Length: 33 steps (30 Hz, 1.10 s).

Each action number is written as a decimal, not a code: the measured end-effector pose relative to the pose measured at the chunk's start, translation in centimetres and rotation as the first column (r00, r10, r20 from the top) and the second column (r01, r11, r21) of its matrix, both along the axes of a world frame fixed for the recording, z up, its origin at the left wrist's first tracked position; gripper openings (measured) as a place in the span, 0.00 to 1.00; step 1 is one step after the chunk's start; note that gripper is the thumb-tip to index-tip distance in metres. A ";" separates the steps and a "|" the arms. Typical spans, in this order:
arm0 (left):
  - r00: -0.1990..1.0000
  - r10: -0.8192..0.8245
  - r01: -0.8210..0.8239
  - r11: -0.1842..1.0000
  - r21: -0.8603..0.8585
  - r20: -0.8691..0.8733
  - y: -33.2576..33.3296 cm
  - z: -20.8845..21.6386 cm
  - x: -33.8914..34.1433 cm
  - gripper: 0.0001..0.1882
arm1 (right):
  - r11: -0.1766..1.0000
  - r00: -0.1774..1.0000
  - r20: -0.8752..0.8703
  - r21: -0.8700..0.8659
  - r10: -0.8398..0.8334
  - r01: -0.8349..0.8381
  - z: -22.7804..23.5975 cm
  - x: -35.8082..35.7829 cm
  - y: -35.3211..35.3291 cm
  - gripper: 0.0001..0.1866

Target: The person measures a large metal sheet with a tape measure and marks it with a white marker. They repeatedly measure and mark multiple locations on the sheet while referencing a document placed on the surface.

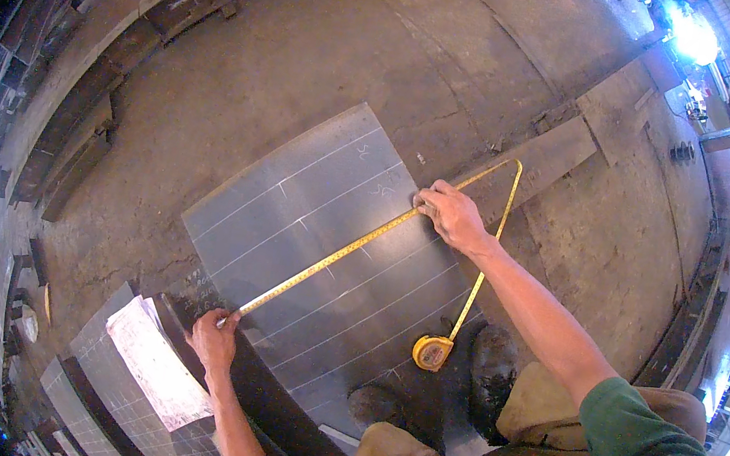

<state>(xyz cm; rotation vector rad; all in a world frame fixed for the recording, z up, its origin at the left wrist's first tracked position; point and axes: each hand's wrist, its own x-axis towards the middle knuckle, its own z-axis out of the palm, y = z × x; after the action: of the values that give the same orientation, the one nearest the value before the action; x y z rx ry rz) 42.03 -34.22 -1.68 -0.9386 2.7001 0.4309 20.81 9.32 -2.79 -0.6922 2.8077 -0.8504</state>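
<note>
A yellow tape measure blade (pixel 324 262) runs taut and slantwise across a grey metal plate (pixel 292 186) marked with white lines. At the plate's left edge my left hand (pixel 213 342) is closed on the blade's end. My right hand (pixel 451 216) pinches the blade at the plate's right edge. Past my right fingers the blade bends sharply and runs back to its yellow case (pixel 432 352), which lies by my shoes (pixel 491 378). What the right fingertips press against is partly hidden.
White paper sheets (pixel 154 357) lie on more marked metal plates (pixel 77 416) at lower left. A flat metal strip (pixel 554 156) rests on the floor to the right. Long steel beams (pixel 111 56) line the far left, and a bright light (pixel 696 39) glares at upper right.
</note>
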 end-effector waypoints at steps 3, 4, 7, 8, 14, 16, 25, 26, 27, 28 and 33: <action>0.999 -0.005 0.005 1.000 0.008 0.044 0.1 0.3 -0.4 0.20 | 1.000 1.000 0.024 0.022 -0.005 0.004 -0.1 0.0 0.3 0.07; 0.999 -0.007 0.007 1.000 0.007 0.044 0.1 0.5 -0.5 0.20 | 1.000 1.000 0.025 0.018 -0.007 0.006 -0.1 0.0 0.3 0.07; 1.000 -0.025 0.025 1.000 -0.007 -0.001 0.1 0.2 -0.3 0.18 | 1.000 1.000 0.025 0.014 -0.011 0.011 -0.2 -0.1 0.3 0.07; 0.999 -0.034 0.033 0.999 -0.014 -0.024 0.0 0.0 -0.2 0.17 | 1.000 1.000 0.022 0.018 -0.012 0.012 -0.2 -0.1 0.2 0.07; 0.999 -0.022 0.020 0.999 -0.045 -0.029 0.0 -0.6 0.0 0.17 | 0.995 0.995 0.010 -0.025 -0.098 0.099 0.7 0.7 -0.2 0.10; 0.999 -0.028 0.025 0.998 -0.063 -0.045 0.0 -0.5 0.2 0.17 | 0.980 0.983 -0.005 -0.073 -0.185 0.185 1.6 1.4 -0.9 0.13; 1.000 -0.001 0.000 1.000 -0.030 -0.025 0.4 -0.4 -0.2 0.16 | 0.944 0.959 0.113 -0.178 -0.260 0.277 -0.1 6.3 -2.2 0.16; 1.000 -0.003 0.002 1.000 -0.030 -0.025 0.4 -0.4 -0.2 0.15 | 0.948 0.962 0.088 -0.171 -0.258 0.270 -0.1 6.3 -2.7 0.15; 1.000 -0.004 0.003 1.000 -0.030 -0.028 0.4 -0.4 -0.2 0.15 | 0.944 0.961 0.085 -0.185 -0.261 0.273 -0.2 6.5 -3.1 0.13; 1.000 -0.002 0.001 0.999 -0.032 -0.029 0.4 -0.3 -0.1 0.15 | 0.941 0.961 0.084 -0.200 -0.262 0.274 0.0 6.5 -3.8 0.12; 1.000 0.012 -0.012 1.000 -0.017 -0.002 0.2 -0.1 -0.1 0.15 | 0.955 0.971 0.080 -0.177 -0.227 0.238 0.7 6.6 -4.8 0.08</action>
<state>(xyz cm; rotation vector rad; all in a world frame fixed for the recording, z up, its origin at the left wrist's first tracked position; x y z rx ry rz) 41.93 -34.05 -1.82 -0.9600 2.7050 0.4124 27.41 4.50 -2.07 -0.3530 2.8187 -1.1640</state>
